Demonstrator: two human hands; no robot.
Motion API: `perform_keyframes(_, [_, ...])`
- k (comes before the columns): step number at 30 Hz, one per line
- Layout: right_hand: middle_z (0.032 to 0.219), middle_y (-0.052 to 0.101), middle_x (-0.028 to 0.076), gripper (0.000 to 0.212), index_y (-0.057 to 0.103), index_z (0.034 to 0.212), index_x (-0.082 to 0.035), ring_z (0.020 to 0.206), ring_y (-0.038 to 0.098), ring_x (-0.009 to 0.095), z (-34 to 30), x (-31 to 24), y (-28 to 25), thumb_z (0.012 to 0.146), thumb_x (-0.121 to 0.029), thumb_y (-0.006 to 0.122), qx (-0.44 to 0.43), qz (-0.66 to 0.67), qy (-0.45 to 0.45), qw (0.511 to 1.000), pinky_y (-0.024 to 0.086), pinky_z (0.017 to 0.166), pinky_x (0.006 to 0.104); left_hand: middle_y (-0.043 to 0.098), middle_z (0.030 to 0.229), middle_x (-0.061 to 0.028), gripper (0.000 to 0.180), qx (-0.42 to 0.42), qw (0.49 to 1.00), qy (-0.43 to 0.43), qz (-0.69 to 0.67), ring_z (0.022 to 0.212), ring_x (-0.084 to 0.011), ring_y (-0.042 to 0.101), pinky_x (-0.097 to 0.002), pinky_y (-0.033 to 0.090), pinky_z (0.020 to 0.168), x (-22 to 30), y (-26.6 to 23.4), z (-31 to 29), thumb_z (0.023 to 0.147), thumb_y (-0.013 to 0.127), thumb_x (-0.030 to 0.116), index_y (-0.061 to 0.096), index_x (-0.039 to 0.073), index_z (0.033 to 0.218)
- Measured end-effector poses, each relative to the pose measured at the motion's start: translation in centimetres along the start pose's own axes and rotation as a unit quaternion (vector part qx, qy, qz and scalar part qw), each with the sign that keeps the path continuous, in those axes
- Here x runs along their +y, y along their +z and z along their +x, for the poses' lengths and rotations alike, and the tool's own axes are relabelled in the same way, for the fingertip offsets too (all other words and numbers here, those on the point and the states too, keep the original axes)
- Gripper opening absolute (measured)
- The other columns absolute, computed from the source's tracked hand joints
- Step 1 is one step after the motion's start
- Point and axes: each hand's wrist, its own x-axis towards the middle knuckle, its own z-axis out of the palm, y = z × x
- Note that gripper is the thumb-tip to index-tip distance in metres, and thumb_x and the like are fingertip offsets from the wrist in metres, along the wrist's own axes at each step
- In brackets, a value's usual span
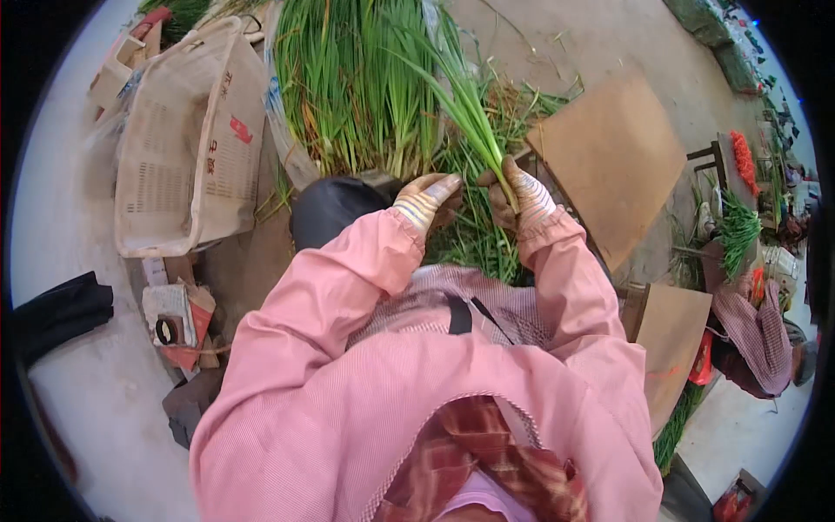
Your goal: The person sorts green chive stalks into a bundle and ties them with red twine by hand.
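- Chive stalks [461, 104], a small bunch of long green leaves, are pinched at their lower end in the right hand [522, 198]; the gloved fingers there are pressed together around the base.
- From that grip the bunch runs up and to the left in the head view, so its long axis slants away from the person, with the tips ending over the big heap of greens [357, 87] ahead.
- Left hand [424, 200], also in a striped work glove, sits just beside the right one at about the same height. Its fingers look loosely spread and hold nothing that I can make out (the palm side is hidden).
- Right hand is therefore the one on the stalks; the left is near their base, to its left, with only a small gap between the two hands.
- Under both hands lies a loose layer of cut greens [474, 239], close to the person's lap and pink sleeves.
- Pale plastic basket [187, 139] stands tilted to the left of the heap, well apart from the hands.
- Sheet of brown cardboard [613, 161] lies on the ground to the right, near the right hand.
- Another person in a checked garment [757, 326] works at the far right edge, beside a second green bunch [738, 228].
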Motion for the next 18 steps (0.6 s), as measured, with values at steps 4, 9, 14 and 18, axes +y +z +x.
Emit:
perform_keyframes(4, [0.051, 0.045, -0.002, 0.036, 0.056, 0.084, -0.01, 0.038, 0.036, 0.007, -0.7, 4.5, 0.6, 0.078, -0.046, 0.051, 0.048, -0.032, -0.048, 0.997, 0.026, 0.037, 0.0199, 0.053, 0.094, -0.0033, 0.045, -0.07, 0.997, 0.0, 0.011, 0.081, -0.0179, 0.051, -0.0299, 0.04, 0.067, -1.5, 1.8, -1.2, 0.074, 0.058, 0.041, 0.047, 0.011, 0.106])
perform_keyframes(9, [0.079, 0.053, 0.001, 0.022, 0.053, 0.098, -0.002, 0.069, 0.044, 0.007, -1.0, 8.8, 1.1, 0.081, -0.017, 0.053, 0.068, -0.265, -0.221, 0.936, 0.039, 0.062, 0.0217, 0.052, 0.095, -0.0048, 0.041, 0.11, 0.991, 0.066, -0.027, 0.088, -0.0214, 0.05, -0.0379, 0.042, 0.073, -3.1, 0.5, -1.3, 0.073, 0.063, 0.032, 0.047, 0.01, 0.104])
perform_keyframes(14, [0.076, 0.054, 0.003, 0.025, 0.052, 0.098, -0.001, 0.07, 0.046, 0.01, -2.9, 11.4, 0.4, 0.082, -0.019, 0.054, 0.045, -0.493, -0.265, 0.828, 0.04, 0.063, 0.024, 0.057, 0.092, -0.0135, 0.028, -0.015, 0.976, 0.141, -0.164, 0.084, -0.0285, 0.055, -0.043, 0.046, 0.07, -4.6, -0.3, -0.1, 0.075, 0.059, 0.013, 0.05, 0.004, 0.1])
perform_keyframes(18, [0.077, 0.054, 0.005, 0.027, 0.051, 0.101, -0.001, 0.071, 0.047, 0.011, -4.5, 11.7, 1.3, 0.081, -0.02, 0.054, 0.114, -0.326, -0.305, 0.887, 0.04, 0.065, 0.0244, 0.056, 0.096, -0.015, 0.035, -0.161, 0.968, 0.169, -0.096, 0.09, -0.0286, 0.054, -0.0405, 0.045, 0.074, -3.9, 1.5, -1.7, 0.074, 0.058, 0.008, 0.048, 0.002, 0.107])
